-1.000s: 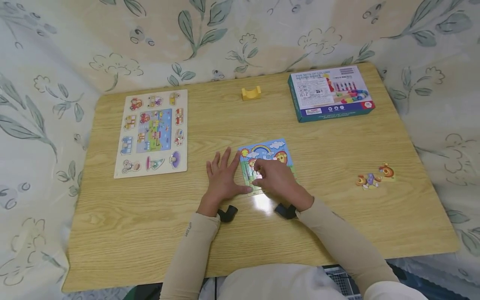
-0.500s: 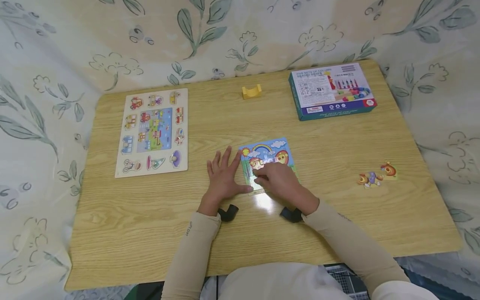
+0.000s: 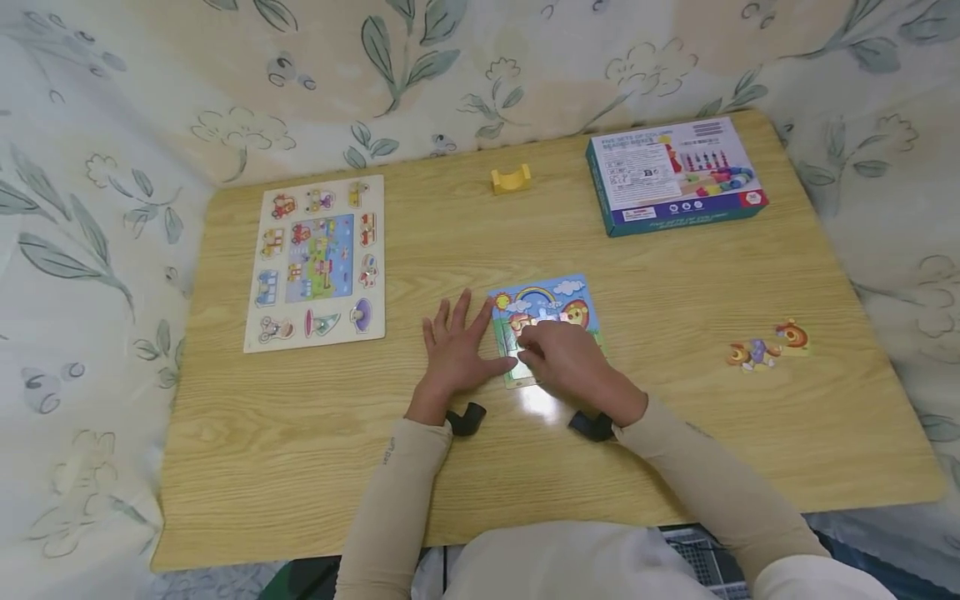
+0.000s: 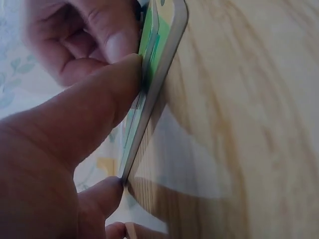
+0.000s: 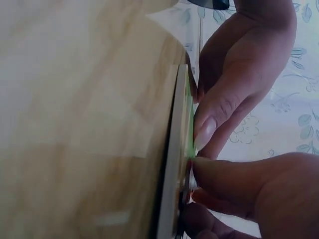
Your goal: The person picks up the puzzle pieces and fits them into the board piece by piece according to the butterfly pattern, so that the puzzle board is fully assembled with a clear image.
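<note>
Since a second ago, the index fingertip of the right hand [image 3: 572, 357] has dropped closer to its thumb, and the right wrist has swung slightly outward; the left hand [image 3: 461, 358] holds its place, and the head view itself has shifted a little.

Just below the centre of the frame lies the thin rectangular blue and green picture board [image 3: 551, 305], printed with a rainbow, sun and clouds, flat on the light wood-grain table [image 3: 315, 467]. Left fingers spread wide beside its left edge, with the thumb resting on the lower left border. Right fingers are curled over its middle, tips narrow and down at the surface; whether they pinch a piece, I cannot tell.

For good work here, that left thumb should keep bracing the border so the board cannot skid. Any piece under the right fingertips would best be lined up with its outline first, then pressed evenly; pushing on one corner could tip it or lift its neighbour. Glare on the lower part may hide the outlines, so feeling for a flush edge seems wise.

Loose orange and purple flat cartoon pieces [image 3: 752, 354] lie at the right of the frame, well apart from both hands.
</note>
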{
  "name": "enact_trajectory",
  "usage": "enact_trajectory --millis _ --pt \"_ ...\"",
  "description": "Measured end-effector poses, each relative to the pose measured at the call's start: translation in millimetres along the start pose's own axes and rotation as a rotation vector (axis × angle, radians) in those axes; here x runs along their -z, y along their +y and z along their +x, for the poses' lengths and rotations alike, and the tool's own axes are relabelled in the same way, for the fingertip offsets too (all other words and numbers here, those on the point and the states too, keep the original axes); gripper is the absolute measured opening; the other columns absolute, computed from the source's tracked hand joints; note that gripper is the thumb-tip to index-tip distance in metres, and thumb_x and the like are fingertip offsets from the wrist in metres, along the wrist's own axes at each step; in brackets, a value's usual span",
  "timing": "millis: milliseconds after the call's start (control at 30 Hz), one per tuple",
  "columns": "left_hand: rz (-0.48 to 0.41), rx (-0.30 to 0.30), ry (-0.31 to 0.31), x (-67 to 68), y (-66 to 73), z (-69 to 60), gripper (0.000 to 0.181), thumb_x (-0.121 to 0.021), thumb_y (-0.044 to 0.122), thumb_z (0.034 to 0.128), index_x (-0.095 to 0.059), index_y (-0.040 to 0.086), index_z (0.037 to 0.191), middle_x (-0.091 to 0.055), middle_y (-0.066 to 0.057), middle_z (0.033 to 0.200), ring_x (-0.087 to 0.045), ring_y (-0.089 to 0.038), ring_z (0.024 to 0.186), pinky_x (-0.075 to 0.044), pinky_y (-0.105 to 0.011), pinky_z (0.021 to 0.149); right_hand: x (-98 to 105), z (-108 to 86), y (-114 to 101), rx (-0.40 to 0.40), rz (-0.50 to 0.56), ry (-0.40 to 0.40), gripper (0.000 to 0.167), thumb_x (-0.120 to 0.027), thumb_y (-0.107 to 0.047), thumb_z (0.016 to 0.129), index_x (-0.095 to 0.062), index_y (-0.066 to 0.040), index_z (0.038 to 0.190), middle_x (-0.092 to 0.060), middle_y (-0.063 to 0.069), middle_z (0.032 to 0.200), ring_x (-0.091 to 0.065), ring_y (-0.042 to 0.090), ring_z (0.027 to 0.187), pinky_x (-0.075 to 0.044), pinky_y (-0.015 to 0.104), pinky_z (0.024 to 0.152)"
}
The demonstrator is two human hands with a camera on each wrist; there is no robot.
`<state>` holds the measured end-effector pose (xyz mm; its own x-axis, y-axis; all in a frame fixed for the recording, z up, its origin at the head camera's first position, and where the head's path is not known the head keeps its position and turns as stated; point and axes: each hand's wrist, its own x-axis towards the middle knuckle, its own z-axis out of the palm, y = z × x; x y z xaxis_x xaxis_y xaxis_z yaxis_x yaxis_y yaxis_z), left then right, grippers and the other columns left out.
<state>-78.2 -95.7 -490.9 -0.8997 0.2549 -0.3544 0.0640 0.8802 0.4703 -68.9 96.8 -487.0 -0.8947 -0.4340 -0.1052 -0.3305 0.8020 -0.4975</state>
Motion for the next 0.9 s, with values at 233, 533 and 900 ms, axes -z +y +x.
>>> enact_trajectory --millis 233,533,900 --pt "0.044 0.014 0.026 -3.7 -0.1 0.3 0.101 -0.071 0.061 0.0754 -0.013 0.036 0.154 0.004 -0.001 0.163 0.011 -0.035 0.148 0.008 -0.063 0.114 -0.2 -0.4 2.4 0.007 0.041 -0.042 0.021 -0.069 -0.029 0.088 -0.06 -0.013 0.099 -0.057 -0.002 0.076 -0.051 0.012 0.067 -0.042 0.029 0.059" --pt "0.05 0.007 0.011 -6.1 0.6 0.9 0.1 -0.069 0.062 0.077 -0.009 0.037 0.154 0.006 -0.001 0.163 0.013 -0.036 0.148 0.01 -0.063 0.113 -4.7 -10.9 -1.5 0.0 -0.035 0.037 0.026 -0.072 -0.028 0.086 -0.059 -0.007 0.091 -0.05 0.004 0.083 -0.045 0.017 0.072 -0.04 0.027 0.059" --pt "0.049 0.014 -0.005 -3.2 0.8 0.8 0.108 -0.073 0.062 0.0721 -0.008 0.037 0.154 0.007 0.0 0.163 0.014 -0.035 0.148 0.011 -0.063 0.113 1.3 -1.3 -1.4 -0.089 0.12 -0.017 0.017 -0.062 -0.019 0.093 -0.055 -0.008 0.083 -0.05 0.005 0.081 -0.045 0.019 0.073 -0.039 0.029 0.063"
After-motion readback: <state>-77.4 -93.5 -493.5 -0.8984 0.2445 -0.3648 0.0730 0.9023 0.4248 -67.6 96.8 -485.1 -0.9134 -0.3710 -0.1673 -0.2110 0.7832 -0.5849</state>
